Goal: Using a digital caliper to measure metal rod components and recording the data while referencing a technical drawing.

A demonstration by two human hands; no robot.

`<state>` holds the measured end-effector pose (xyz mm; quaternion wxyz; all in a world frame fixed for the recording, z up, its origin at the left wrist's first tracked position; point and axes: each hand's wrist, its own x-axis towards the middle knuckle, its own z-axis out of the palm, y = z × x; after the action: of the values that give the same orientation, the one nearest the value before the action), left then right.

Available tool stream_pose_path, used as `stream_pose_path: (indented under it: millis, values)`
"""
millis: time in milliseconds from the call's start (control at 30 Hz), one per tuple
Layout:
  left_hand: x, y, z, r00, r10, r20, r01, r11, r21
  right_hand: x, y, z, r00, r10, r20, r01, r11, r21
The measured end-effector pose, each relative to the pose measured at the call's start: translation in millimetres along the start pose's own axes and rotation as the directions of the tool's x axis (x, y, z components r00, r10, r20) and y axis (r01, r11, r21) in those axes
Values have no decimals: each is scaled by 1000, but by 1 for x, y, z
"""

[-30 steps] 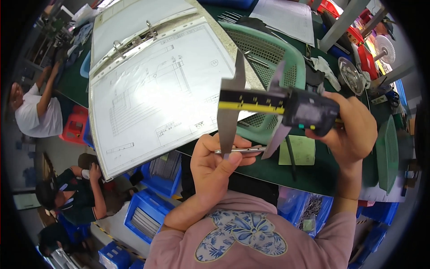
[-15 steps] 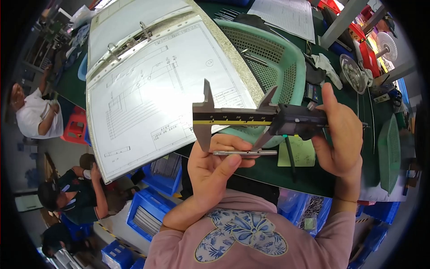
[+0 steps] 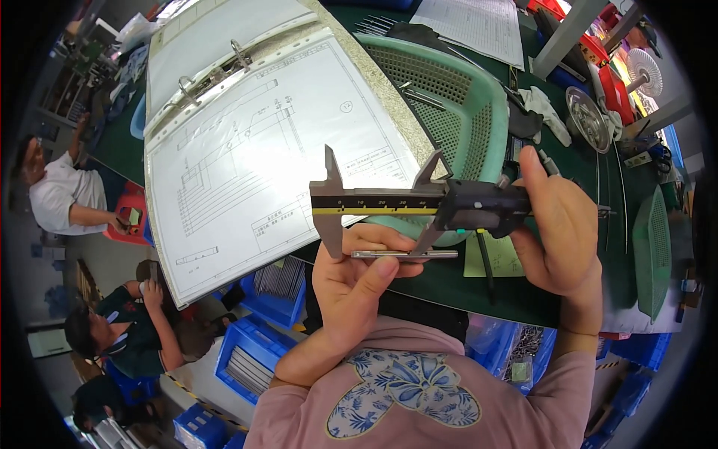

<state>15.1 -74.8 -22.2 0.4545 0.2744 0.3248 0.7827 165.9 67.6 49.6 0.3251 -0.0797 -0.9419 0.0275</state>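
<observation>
My left hand (image 3: 340,292) pinches a thin, straight metal rod (image 3: 443,255) between thumb and fingers, and the rod lies nearly level, its right end sticking out past the fingertips. A digital caliper (image 3: 486,203) is gripped in my right hand (image 3: 565,239), whose thumb points up. The caliper's lower jaws are spread apart and point down at the rod. Its right jaw overlaps the rod's middle; the left jaw reaches down beside the rod's left end, close to my left fingers. I cannot tell whether either jaw touches the rod.
An open ring binder (image 3: 292,150) with a technical drawing lies on the left. Behind the caliper sits a green mesh basket (image 3: 490,120) with thin rods. A yellow note (image 3: 508,258) and black pen (image 3: 486,269) lie nearby. Blue bins (image 3: 250,352) stand below; co-workers are at far left.
The caliper has shifted left and slightly down, bringing its jaws lower around the rod. My right hand moved left with it. My left hand and the rod have barely moved.
</observation>
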Motion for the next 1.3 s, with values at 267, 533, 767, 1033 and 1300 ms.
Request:
stream_pose_path:
  millis: [267,533,767,1033,1300]
  values:
    - [-1,-1,0,999,-9,-43,12,998,54,-1,-1,0,1000,-9,21,9,1000,-6]
    - [-2,-1,0,1000,6,-17,-6,1000,2,-3,-3,4,1000,-25,12,25,998,-51]
    - [-3,1,0,1000,20,5,-20,1000,3,-1,-7,-1,998,55,12,-54,994,-100]
    - [-3,0,-1,998,40,58,-39,999,-13,-4,-6,-4,998,57,16,-53,985,-166]
    - [-3,2,1,999,-30,16,30,999,-13,0,-4,-5,996,89,30,-85,990,-115]
